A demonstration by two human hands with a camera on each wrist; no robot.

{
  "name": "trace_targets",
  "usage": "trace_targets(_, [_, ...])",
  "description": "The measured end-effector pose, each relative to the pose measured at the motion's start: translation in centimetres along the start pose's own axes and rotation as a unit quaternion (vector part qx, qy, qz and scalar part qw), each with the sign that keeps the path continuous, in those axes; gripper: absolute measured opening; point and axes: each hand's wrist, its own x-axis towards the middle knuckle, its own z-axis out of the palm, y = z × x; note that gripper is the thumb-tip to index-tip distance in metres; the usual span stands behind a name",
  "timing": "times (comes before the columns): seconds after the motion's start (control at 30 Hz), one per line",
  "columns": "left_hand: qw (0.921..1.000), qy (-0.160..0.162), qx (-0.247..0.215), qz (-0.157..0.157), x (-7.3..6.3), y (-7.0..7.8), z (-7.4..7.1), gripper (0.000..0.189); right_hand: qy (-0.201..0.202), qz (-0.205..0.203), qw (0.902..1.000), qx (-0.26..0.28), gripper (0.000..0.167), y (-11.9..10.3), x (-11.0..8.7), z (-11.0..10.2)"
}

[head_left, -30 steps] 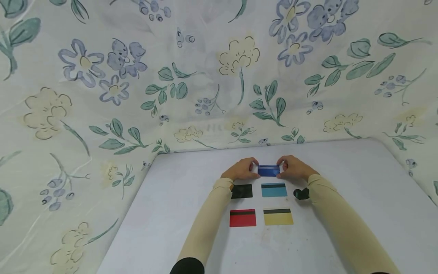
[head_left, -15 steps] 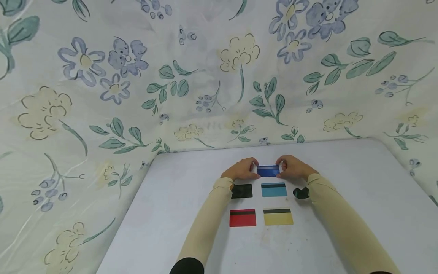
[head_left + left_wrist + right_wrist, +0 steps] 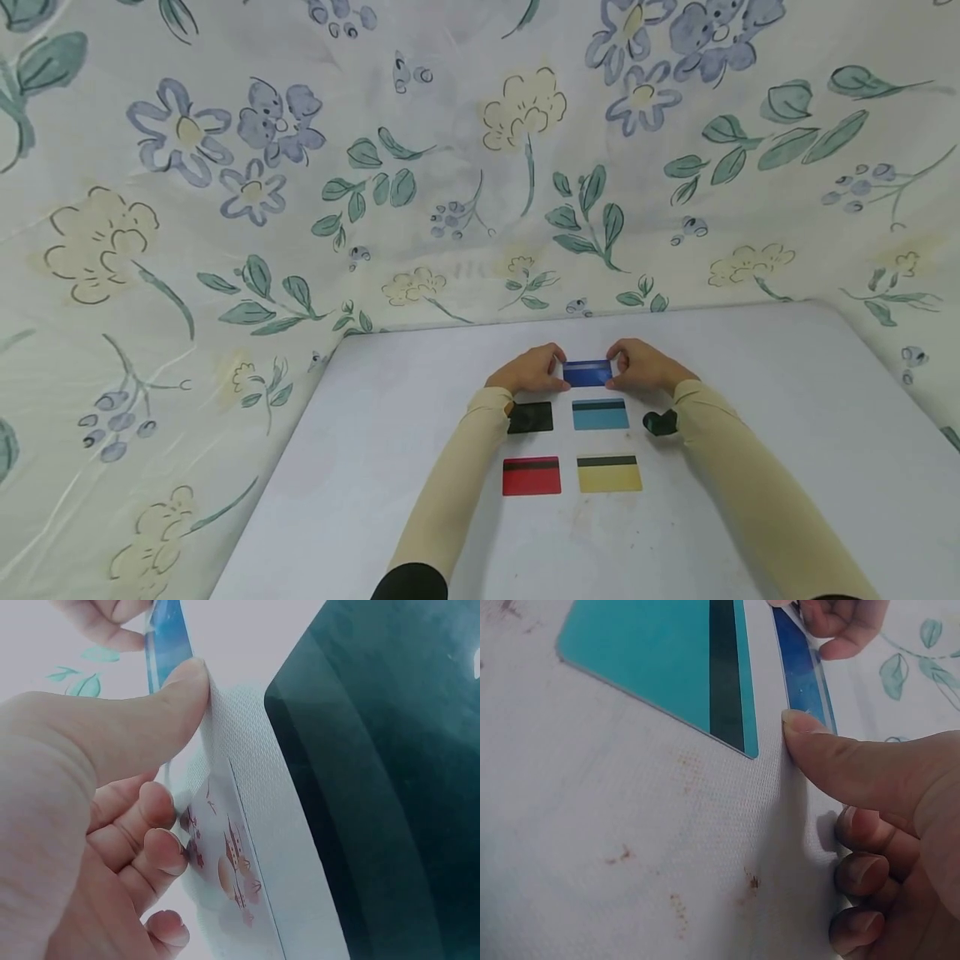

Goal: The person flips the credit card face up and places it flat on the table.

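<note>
A dark blue card (image 3: 587,374) with a stripe along its far edge lies near the back of the white table. My left hand (image 3: 529,370) pinches its left end, and my right hand (image 3: 645,367) pinches the right end. In the right wrist view, the right thumb (image 3: 810,739) presses the card's near corner. Just in front are a black card (image 3: 532,417), partly hidden by the left sleeve, and a light blue card (image 3: 601,416). The left wrist view also shows a pale card with a pinkish print (image 3: 240,862) beside the left fingers; my hand hides it from the head view.
A red card (image 3: 531,477) and a yellow card (image 3: 609,475) make a nearer row on the white table (image 3: 390,417). Beside the right sleeve is a small dark object (image 3: 660,423). Flowered cloth (image 3: 450,167) hangs behind the table and on its left.
</note>
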Motion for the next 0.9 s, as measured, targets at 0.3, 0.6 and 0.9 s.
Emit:
trace_targets(0.3, [0.9999,-0.001,0.006,-0.010,-0.1,0.2,0.0,0.055,-0.006,0.001,1.0000,-0.001,0.060,0.3,0.2,0.1])
trace_targets(0.6, [0.9998,0.008,0.014,-0.014,0.4,0.1,-0.1,0.053,-0.010,-0.002,0.9999,0.004,0.061,0.6,0.9,-0.4])
trace_targets(0.9, [0.9998,0.007,0.007,-0.017,1.0,0.2,-0.2,0.053,-0.015,-0.019,0.9997,-0.006,0.061,0.9,1.6,-1.3])
